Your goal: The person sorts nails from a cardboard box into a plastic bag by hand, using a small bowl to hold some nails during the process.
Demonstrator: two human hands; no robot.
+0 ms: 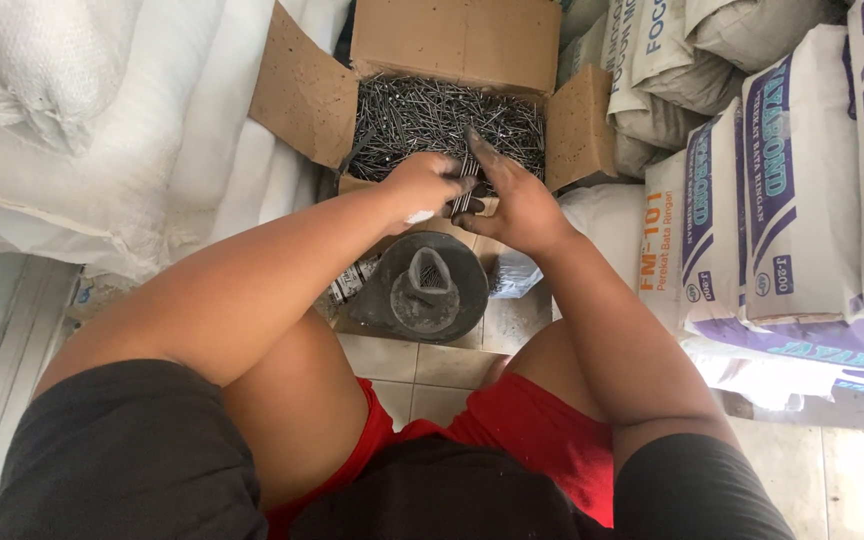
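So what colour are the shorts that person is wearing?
Red shorts, clearest in the head view, near the bottom.

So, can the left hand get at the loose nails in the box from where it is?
Probably yes. The left hand sits at the near edge of the open cardboard box, whose flaps are folded back, and the loose nails lie uncovered just beyond it. It already grips a bundle of nails together with the right hand.

The nails (422, 115) are grey, dull metal, lying in a matt brown cardboard box (302, 95). The funnel (430, 285) looks rough, dusty and grey. The sacks (802, 200) are printed paper; the floor (422, 375) is smooth tile.
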